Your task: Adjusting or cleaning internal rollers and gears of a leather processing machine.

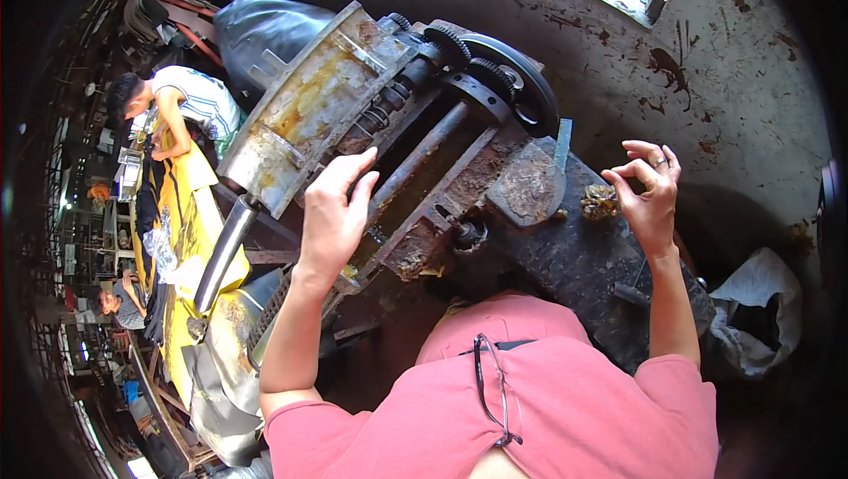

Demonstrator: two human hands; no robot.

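My left hand [336,214] is raised above the near side of an old, stained machine. Its thumb stands apart from the fingers, with nothing between them. Under and beyond it lies a metal bar [424,161] in the machine's trough. On the right my right hand [652,196], with a ring on one finger, hovers over a dark bench plate [609,258]. Its fingers curve loosely and seem to hold nothing. A lumpy brown clump [600,202] appears right beside its thumb; whether they touch I cannot tell. A greasy flat metal plate [527,183] sits left of that clump.
Gears [448,44] and a black wheel [512,81] stand at the machine's far end. Its slanted metal hopper [305,108] rises on the left. A black roller [225,254] juts toward yellow sheeting [190,205], where a co-worker [190,108] bends. A white sack [760,311] lies far right.
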